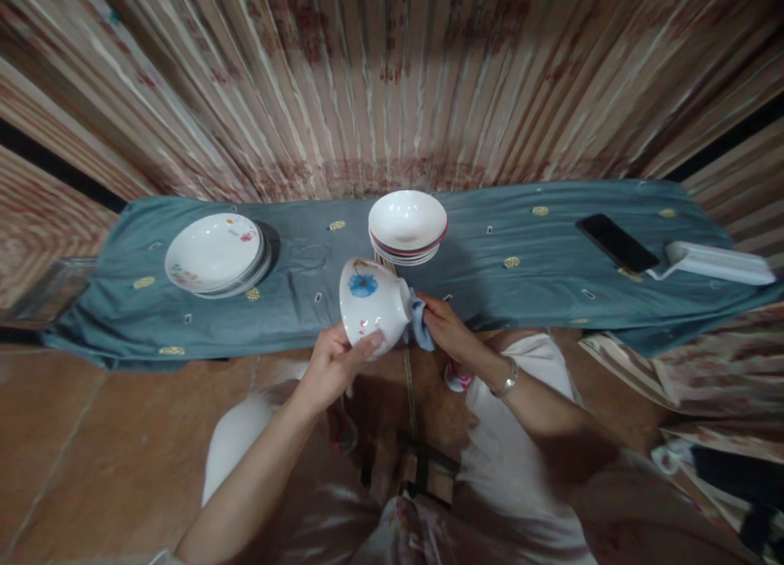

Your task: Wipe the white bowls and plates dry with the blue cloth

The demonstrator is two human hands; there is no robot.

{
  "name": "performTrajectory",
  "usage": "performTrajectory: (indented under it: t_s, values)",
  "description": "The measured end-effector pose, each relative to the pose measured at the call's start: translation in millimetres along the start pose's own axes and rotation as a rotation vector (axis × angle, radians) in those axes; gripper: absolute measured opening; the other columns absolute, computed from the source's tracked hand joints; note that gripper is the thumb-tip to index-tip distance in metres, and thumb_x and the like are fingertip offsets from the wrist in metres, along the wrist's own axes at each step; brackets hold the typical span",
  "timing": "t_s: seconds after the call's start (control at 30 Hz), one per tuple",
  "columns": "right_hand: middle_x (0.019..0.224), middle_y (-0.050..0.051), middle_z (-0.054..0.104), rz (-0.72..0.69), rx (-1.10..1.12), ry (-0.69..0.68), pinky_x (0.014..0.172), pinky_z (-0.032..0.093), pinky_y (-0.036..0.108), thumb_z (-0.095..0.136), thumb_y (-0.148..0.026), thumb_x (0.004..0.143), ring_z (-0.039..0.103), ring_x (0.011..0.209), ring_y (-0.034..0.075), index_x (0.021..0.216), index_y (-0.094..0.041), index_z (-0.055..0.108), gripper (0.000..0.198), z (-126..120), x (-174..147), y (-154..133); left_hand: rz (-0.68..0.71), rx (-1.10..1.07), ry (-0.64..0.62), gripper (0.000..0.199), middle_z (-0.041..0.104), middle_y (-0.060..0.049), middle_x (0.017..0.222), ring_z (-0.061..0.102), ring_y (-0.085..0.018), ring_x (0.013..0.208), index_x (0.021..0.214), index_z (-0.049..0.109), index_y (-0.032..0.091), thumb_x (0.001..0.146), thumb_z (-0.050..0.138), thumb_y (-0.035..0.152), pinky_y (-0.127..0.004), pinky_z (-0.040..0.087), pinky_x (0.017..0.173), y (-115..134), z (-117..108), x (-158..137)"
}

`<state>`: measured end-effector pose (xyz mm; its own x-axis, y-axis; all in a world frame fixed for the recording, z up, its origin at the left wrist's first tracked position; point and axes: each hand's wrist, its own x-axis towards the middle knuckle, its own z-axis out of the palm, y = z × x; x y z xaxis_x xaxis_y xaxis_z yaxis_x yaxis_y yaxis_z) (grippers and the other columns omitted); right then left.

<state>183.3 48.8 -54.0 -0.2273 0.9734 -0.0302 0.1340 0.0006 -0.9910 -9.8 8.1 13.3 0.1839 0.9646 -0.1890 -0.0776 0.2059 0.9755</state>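
Note:
A white bowl (375, 308) with a blue flower on its side is tilted over the table's front edge, its foot turned to the right. My left hand (336, 362) grips it by the rim, thumb pressed on the outside. Against the bowl's foot, my right hand (446, 324) holds a light blue cloth (421, 324), fingers closed on it. Just behind the held bowl stands a stack of white bowls (407, 222), one with a red rim. Part of some thin sticks, perhaps chopsticks, shows between the stack and the held bowl.
A stack of white flowered plates (214, 255) sits at the left of the green-blue tablecloth (306, 230). Toward the right lie a black phone (617, 243) and a white stand-like object (716, 261). A pleated curtain (392, 83) hangs behind the table.

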Motion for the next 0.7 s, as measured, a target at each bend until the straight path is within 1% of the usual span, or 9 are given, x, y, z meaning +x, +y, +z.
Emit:
performTrajectory:
  t_s: [0.07,0.2,0.27,0.37,0.43,0.53,0.6,0.7]
  values:
    - [0.07,-0.001,0.064,0.023,-0.012,-0.062,0.064,0.046,0.024,0.046,-0.026,0.083,0.056,0.066,0.014,0.084,-0.019,0.067,0.022,5.6,-2.8,2.0,0.017,0.006,0.049,0.037,0.063,-0.001,0.064,0.051,-0.013,0.06,0.066,0.065,0.014,0.062,0.08,0.047,-0.024,0.042,0.06,-0.4,-1.2,2.3]
    - [0.066,-0.002,0.059,0.047,-0.044,-0.167,0.059,0.041,0.021,0.048,-0.022,0.08,0.051,0.061,0.011,0.072,-0.017,0.06,0.015,12.9,-7.5,2.8,0.035,0.053,0.114,0.034,0.064,-0.001,0.065,0.054,-0.013,0.063,0.067,0.065,0.014,0.063,0.08,0.044,-0.024,0.043,0.064,-3.4,-4.1,6.6]
    - [0.063,-0.003,0.056,0.055,-0.038,-0.211,0.055,0.038,0.02,0.049,-0.023,0.08,0.048,0.059,0.011,0.069,-0.017,0.057,0.015,14.6,-10.1,0.6,0.038,0.067,0.129,0.034,0.064,-0.001,0.065,0.054,-0.013,0.062,0.068,0.065,0.014,0.064,0.08,0.044,-0.024,0.043,0.063,-4.8,-5.2,7.8]
    - [0.064,-0.003,0.055,0.017,-0.013,-0.243,0.055,0.039,0.02,0.051,-0.025,0.082,0.048,0.06,0.01,0.069,-0.017,0.056,0.016,15.3,-15.2,-6.3,0.041,0.088,0.141,0.033,0.066,-0.001,0.068,0.055,-0.013,0.063,0.069,0.066,0.014,0.064,0.079,0.044,-0.024,0.043,0.063,-4.7,-6.2,8.7]
    - [0.065,-0.003,0.057,-0.025,-0.002,-0.214,0.058,0.042,0.021,0.053,-0.028,0.084,0.051,0.062,0.011,0.071,-0.017,0.058,0.018,14.0,-19.3,-12.9,0.044,0.081,0.148,0.034,0.069,-0.002,0.073,0.057,-0.014,0.066,0.073,0.068,0.014,0.064,0.08,0.044,-0.025,0.045,0.065,-3.5,-7.0,9.0]
    - [0.071,-0.003,0.06,-0.115,-0.021,-0.095,0.062,0.045,0.022,0.054,-0.034,0.088,0.055,0.067,0.013,0.079,-0.018,0.062,0.02,8.6,-24.3,-23.0,0.046,0.044,0.155,0.038,0.073,-0.005,0.079,0.061,-0.016,0.069,0.079,0.07,0.014,0.063,0.081,0.047,-0.026,0.047,0.069,-2.3,-8.8,9.4]
    - [0.08,-0.001,0.065,-0.177,-0.034,-0.006,0.069,0.049,0.024,0.054,-0.036,0.09,0.06,0.074,0.014,0.092,-0.02,0.065,0.02,3.5,-25.6,-27.1,0.039,0.023,0.15,0.04,0.073,-0.005,0.078,0.062,-0.017,0.069,0.079,0.07,0.013,0.062,0.081,0.049,-0.028,0.049,0.069,-3.1,-9.8,9.5]
    - [0.098,0.002,0.071,-0.237,-0.068,0.119,0.08,0.053,0.029,0.053,-0.038,0.093,0.066,0.087,0.017,0.116,-0.023,0.061,0.029,-3.9,-24.4,-27.8,0.026,-0.015,0.13,0.041,0.074,-0.006,0.079,0.063,-0.018,0.069,0.08,0.072,0.013,0.062,0.082,0.049,-0.029,0.05,0.07,-5.6,-9.7,9.0]
